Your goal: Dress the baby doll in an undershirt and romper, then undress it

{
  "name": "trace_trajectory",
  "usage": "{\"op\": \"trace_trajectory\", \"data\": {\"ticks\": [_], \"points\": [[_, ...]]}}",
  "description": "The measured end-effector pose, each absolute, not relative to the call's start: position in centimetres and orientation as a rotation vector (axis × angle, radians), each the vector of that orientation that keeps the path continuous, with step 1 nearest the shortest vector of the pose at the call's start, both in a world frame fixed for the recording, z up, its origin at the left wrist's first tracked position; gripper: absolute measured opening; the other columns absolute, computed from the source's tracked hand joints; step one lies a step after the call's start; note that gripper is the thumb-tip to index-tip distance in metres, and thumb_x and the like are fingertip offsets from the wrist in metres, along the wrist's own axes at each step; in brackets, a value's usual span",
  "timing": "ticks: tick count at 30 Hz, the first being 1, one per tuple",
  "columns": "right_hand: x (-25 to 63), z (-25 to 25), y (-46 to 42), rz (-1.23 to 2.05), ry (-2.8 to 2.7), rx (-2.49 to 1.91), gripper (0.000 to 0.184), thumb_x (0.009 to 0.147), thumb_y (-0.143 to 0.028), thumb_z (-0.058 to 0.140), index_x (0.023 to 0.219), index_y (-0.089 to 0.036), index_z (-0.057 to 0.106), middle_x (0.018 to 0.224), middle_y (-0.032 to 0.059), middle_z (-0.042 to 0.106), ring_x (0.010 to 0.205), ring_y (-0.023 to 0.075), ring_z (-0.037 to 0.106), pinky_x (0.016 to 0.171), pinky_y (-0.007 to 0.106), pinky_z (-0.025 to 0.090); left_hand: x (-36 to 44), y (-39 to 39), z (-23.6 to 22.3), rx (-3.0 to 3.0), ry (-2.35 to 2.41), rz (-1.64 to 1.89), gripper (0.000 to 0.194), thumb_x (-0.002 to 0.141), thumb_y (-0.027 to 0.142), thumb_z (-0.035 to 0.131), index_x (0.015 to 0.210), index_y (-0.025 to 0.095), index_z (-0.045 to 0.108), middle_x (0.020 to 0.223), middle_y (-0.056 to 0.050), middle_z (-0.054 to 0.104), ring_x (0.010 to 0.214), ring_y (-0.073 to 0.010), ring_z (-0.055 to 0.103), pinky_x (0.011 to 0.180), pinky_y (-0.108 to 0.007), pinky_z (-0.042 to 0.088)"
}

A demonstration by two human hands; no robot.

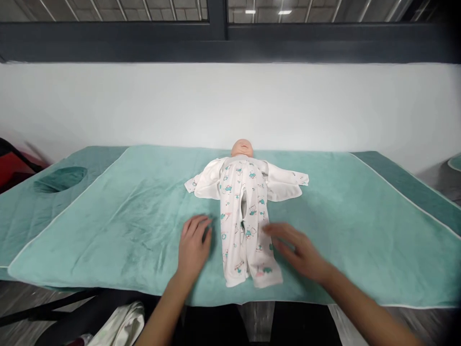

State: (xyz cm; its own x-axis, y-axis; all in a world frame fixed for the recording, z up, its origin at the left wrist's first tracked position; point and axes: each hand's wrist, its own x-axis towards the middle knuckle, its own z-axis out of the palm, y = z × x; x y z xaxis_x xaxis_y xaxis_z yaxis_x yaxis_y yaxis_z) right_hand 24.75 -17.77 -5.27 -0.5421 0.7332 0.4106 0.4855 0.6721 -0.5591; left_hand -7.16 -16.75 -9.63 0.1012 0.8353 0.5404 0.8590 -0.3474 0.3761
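A baby doll lies on its back on the green bed cover, its head toward the wall. Patterned white baby trousers lie spread over its front, legs pointing toward me, with a gap at the crotch. Under them a white baby jacket is laid out with both sleeves stretched sideways. My left hand hovers or rests left of the trousers, apart from them, fingers loosely spread and holding nothing. My right hand is at the right trouser leg, fingers extended and slightly blurred; whether they touch the cloth I cannot tell.
The green velvety cover spreads over the bed, with a face hole at the left. A white wall stands behind. At lower left, a crumpled light cloth lies on something dark. A red and black item stands at far left.
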Motion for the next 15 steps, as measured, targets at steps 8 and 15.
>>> {"op": "trace_trajectory", "data": {"ticks": [8, 15], "points": [[22.7, -8.9, -4.9, 0.035, -2.373, -1.193, 0.028, 0.093, -0.012, 0.047, 0.11, -0.015, 0.069, 0.115, 0.0131, 0.067, 0.116, 0.0264, 0.058, 0.105, 0.041, 0.044, -3.7, -4.7, -9.1, -2.536, -1.523, -0.739, 0.042, 0.088, 0.027, 0.052, 0.127, 0.015, 0.06, 0.131, -0.014, 0.061, 0.134, -0.0327, 0.045, 0.118, -0.054, 0.027], [22.0, -8.9, -3.0, 0.059, -2.361, -1.285, 0.026, 0.091, -0.017, 0.051, 0.109, -0.014, 0.069, 0.114, 0.0142, 0.068, 0.114, 0.0286, 0.058, 0.108, 0.044, 0.038, -3.6, -3.6, -10.1, -2.628, -1.465, -0.991, 0.03, 0.084, 0.03, 0.054, 0.108, 0.02, 0.067, 0.113, -0.012, 0.069, 0.12, -0.0295, 0.056, 0.109, -0.052, 0.039]]}}
